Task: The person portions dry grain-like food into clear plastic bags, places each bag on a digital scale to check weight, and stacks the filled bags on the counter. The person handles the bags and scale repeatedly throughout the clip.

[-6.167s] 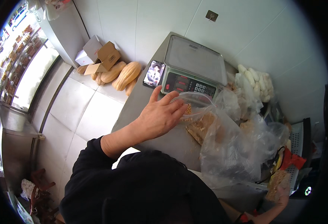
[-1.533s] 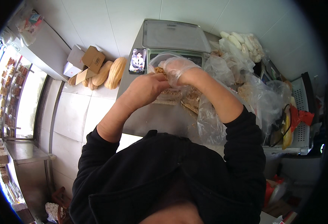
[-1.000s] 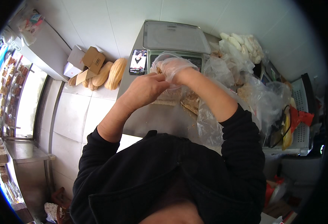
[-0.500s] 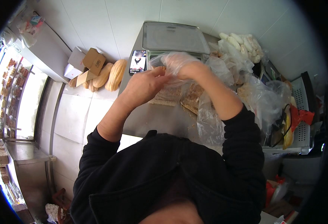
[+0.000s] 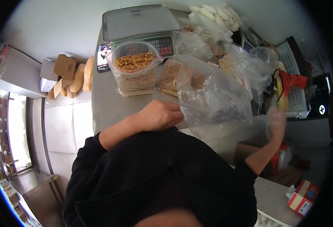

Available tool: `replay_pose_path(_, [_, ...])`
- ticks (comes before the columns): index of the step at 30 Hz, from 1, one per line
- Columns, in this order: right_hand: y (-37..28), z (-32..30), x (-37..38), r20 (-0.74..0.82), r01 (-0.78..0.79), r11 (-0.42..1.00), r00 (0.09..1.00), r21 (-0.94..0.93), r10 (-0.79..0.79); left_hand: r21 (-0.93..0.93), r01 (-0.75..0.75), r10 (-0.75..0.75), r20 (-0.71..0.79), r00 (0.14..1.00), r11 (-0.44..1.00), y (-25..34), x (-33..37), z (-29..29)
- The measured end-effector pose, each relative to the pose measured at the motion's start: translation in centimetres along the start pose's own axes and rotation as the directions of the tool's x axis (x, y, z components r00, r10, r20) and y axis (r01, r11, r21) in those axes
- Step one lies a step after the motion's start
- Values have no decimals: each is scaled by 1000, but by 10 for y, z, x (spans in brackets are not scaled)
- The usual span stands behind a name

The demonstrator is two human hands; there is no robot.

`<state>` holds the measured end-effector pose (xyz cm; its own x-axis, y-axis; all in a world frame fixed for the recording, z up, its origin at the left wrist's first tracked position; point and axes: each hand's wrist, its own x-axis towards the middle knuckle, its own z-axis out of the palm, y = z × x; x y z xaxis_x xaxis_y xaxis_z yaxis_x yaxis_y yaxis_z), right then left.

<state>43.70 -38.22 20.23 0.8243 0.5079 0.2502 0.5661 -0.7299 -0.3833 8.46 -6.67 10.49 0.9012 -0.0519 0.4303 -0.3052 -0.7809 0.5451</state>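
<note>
Left hand [image 5: 161,115] curled by a clear bag [image 5: 216,99], right hand [image 5: 277,122] blurred — both grips unclear.

Right hand [image 5: 277,120] blurred; left hand [image 5: 161,115] curled, fingertips out of sight; scale [image 5: 140,25] partly hidden behind filled bag [image 5: 135,72]

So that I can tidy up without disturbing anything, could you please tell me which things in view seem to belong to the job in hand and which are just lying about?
Likely part of the job:
open filled zip bag
large clear bag, beside the left hand
possibly the scale

Apparently just lying about:
phone
open cardboard box
tan squashes
red-and-white box
</note>
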Motion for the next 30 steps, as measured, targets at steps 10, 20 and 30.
replay_pose_path(10, [17, 250, -38, 315, 218, 921, 893, 321, -321, -162, 29, 28, 336, 941, 986, -15, 17, 59])
replay_pose_path(20, [-109, 355, 58, 438, 90, 994, 897, -58, -56, -129, 231, -204, 195, 959, 964, -10, -29, 33])
replay_pose_path(30, [-100, 363, 60, 460, 22, 998, 887, 63, -49, -129, 241, -227, 119, 967, 962, -19, -41, 41])
